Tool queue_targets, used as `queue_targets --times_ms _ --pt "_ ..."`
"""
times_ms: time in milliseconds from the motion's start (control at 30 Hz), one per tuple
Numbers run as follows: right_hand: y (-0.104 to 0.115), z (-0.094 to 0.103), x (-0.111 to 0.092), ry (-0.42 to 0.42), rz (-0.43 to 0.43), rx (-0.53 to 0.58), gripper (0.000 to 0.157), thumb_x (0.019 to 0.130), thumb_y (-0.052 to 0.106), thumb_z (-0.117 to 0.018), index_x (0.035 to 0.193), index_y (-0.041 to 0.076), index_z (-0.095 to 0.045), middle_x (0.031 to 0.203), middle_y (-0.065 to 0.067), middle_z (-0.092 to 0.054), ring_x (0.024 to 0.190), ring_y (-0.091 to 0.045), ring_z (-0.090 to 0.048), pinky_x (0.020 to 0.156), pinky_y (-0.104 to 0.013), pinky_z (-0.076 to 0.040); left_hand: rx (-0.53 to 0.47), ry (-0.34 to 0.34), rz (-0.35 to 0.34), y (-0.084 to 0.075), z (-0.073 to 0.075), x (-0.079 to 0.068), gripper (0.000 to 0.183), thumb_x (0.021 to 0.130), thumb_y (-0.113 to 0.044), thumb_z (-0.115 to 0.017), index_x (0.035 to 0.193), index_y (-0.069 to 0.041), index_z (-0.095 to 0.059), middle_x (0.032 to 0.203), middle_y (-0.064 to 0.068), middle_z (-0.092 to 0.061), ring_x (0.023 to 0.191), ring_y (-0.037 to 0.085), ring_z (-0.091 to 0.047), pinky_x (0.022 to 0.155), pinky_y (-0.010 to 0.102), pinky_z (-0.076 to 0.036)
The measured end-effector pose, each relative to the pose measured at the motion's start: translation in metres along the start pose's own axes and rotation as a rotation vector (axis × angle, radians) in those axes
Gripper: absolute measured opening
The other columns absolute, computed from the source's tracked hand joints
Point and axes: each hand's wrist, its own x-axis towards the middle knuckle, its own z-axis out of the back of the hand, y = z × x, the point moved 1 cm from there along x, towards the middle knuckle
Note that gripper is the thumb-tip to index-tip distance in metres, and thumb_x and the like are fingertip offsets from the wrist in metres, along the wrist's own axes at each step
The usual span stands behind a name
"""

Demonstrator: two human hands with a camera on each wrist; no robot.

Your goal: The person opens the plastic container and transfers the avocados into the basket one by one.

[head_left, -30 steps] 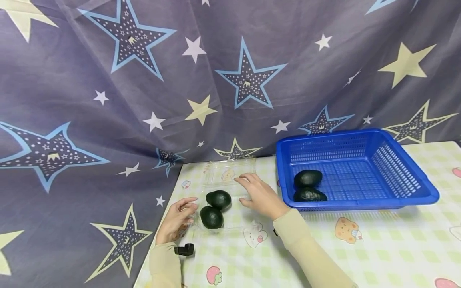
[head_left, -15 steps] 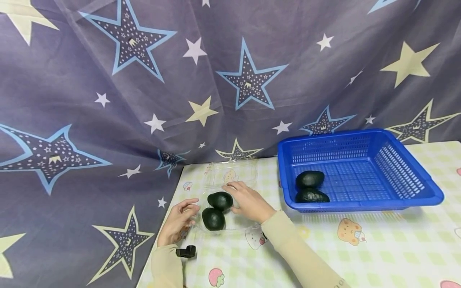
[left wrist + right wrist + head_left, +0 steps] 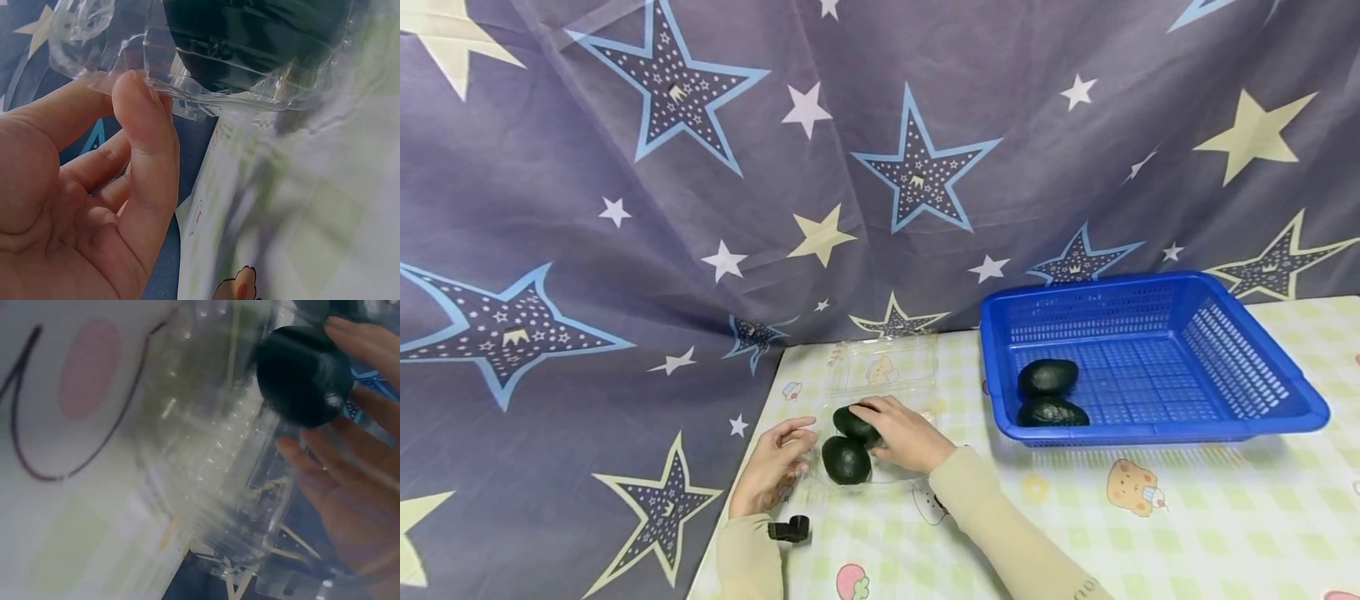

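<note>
A clear plastic clamshell container lies open on the table, its lid [image 3: 917, 367] folded back toward the curtain. Two dark green avocados sit in its base, the nearer avocado [image 3: 846, 461] against the farther avocado [image 3: 848, 423]. My right hand [image 3: 913, 437] curls over the farther one from the right, fingers on top and thumb low on its side. At the left, my left hand [image 3: 769, 468] pinches the edge of the container [image 3: 206, 103] between thumb and finger. The right wrist view, blurred, shows fingers around an avocado [image 3: 304, 378].
A blue perforated plastic basket [image 3: 1150, 432] stands to the right, with an avocado [image 3: 1048, 377] and another avocado [image 3: 1052, 412] in its left end. A checked tablecloth [image 3: 1000, 533] covers the table. A dark star-patterned curtain [image 3: 760, 167] hangs behind and left.
My right hand has moved left and slightly down, from beside the avocados onto the farther one, and its fingers have come around it. The left hand has stayed at the container's edge.
</note>
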Motion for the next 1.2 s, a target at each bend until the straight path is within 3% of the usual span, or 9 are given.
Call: queue_targets --times_ms 267,600,833,1200 --pt "0.0007 -0.0063 0.0063 -0.023 -0.019 0.024 0.064 0.088 0.017 -0.078 0.145 0.013 -0.049 0.143 -0.009 -0.048 0.129 -0.026 -0.049 0.099 -0.039 -0.052 0.006 -0.003 -0.004 -0.0014 0.0009 -0.0043 0.052 0.096 -0.015 -0.067 0.141 0.003 -0.049 0.11 0.016 -0.061 0.069 0.011 -0.058 0.055 0.021 -0.052" --pt "0.0011 -0.0071 0.0078 -0.077 -0.009 -0.021 0.06 0.084 0.011 -0.08 0.137 0.016 -0.054 0.125 -0.01 -0.053 0.114 -0.023 -0.054 0.088 -0.036 -0.055 -0.008 -0.005 -0.002 -0.0009 0.0001 -0.0021 0.052 0.094 -0.014 -0.069 0.14 0.003 -0.05 0.104 0.012 -0.063 0.067 0.011 -0.058 0.053 0.02 -0.051" --pt "0.0017 -0.0072 0.006 -0.064 -0.02 -0.032 0.06 0.084 0.011 -0.08 0.139 0.019 -0.056 0.132 -0.011 -0.054 0.118 -0.027 -0.053 0.09 -0.039 -0.055 -0.008 0.013 -0.011 -0.0016 0.0 -0.0023 0.053 0.095 -0.015 -0.069 0.14 0.004 -0.049 0.103 0.009 -0.063 0.066 0.011 -0.057 0.053 0.02 -0.051" --pt "-0.0008 -0.007 0.0015 -0.062 -0.033 -0.013 0.066 0.089 0.015 -0.075 0.148 0.02 -0.046 0.136 -0.012 -0.05 0.115 -0.028 -0.056 0.087 -0.041 -0.057 0.02 -0.009 0.0 -0.0015 -0.001 -0.0023 0.052 0.095 -0.016 -0.068 0.14 0.002 -0.05 0.107 0.013 -0.063 0.067 0.011 -0.058 0.055 0.021 -0.053"
